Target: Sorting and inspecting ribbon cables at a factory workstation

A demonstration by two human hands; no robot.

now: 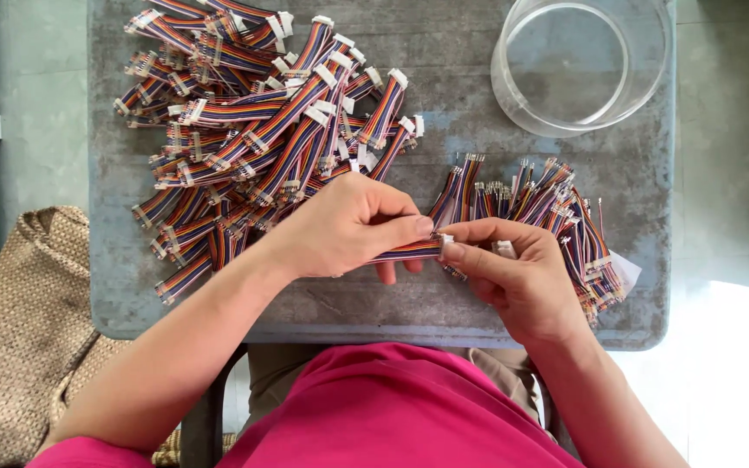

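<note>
Head view: both hands — left hand, right hand — pinch one short rainbow-striped ribbon cable over the grey bench. Pulling unevenly could tear wires from its white connector.

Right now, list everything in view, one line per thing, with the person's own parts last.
ribbon cable held: one, rainbow-striped, pinched between both hands at table centre.
left pile of cables: too many to count, rainbow-striped with white connectors, table's upper left.
right pile of cables: many, same colours, with loose wire ends, behind the right hand.
glass bowl: one, clear, table's upper right.
table: one, worn grey, centre.
woven bag: one, tan, floor at left.
pink shirt: one, bottom edge.
left hand: gripping the cable's body.
right hand: pinching the cable's end.
</note>
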